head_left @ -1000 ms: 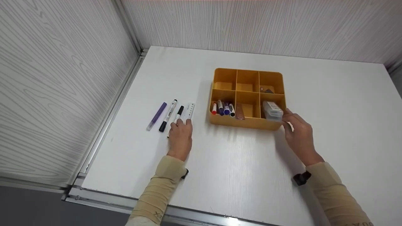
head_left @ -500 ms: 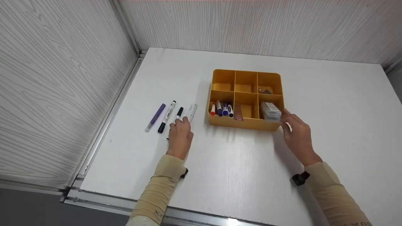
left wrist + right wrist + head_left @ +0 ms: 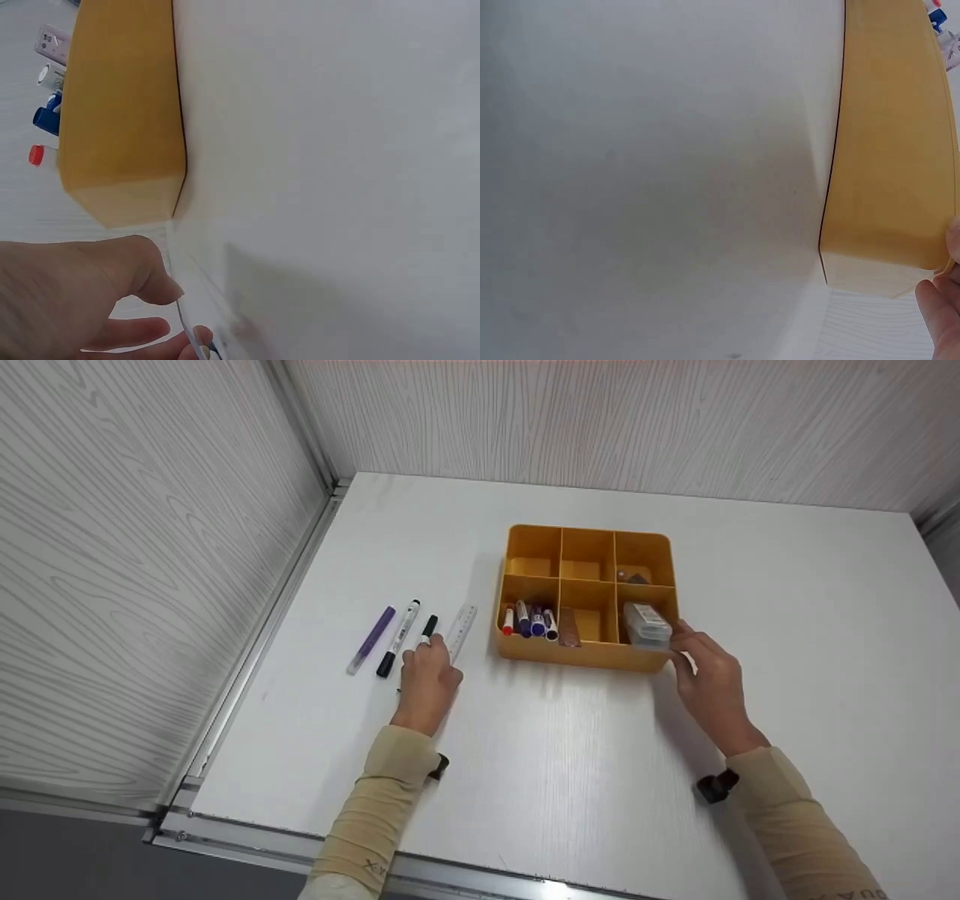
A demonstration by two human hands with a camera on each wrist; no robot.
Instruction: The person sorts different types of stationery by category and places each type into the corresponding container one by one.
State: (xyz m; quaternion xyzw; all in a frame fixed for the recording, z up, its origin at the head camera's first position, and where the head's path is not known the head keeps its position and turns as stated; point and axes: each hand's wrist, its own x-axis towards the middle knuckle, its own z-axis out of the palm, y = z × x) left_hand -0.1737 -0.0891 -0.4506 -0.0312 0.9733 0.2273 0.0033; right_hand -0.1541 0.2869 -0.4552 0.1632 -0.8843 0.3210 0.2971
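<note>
My left hand [image 3: 427, 682] pinches a clear ruler [image 3: 463, 628] at its near end. In the left wrist view the ruler [image 3: 187, 327] appears edge-on between thumb and fingers. Just left of it lies a black-capped marker [image 3: 429, 628], partly hidden under the hand. My right hand [image 3: 712, 679] grips the near right corner of a yellow six-compartment organizer box [image 3: 592, 655], thumb at the front and fingers along the side. Beside that corner, a clear plastic case [image 3: 649, 626] leans in the front right compartment.
A white marker [image 3: 400, 637] and a purple pen [image 3: 371, 640] lie farther left on the white table [image 3: 570, 780]. Several markers [image 3: 538, 619] stand in the box's front left compartment, and a brownish strip [image 3: 570, 628] in the front middle one. Panels enclose the left and back.
The ruler has slid slightly right and tilted clockwise as my left fingers closed round its near end. My right hand stays at the box corner.
</note>
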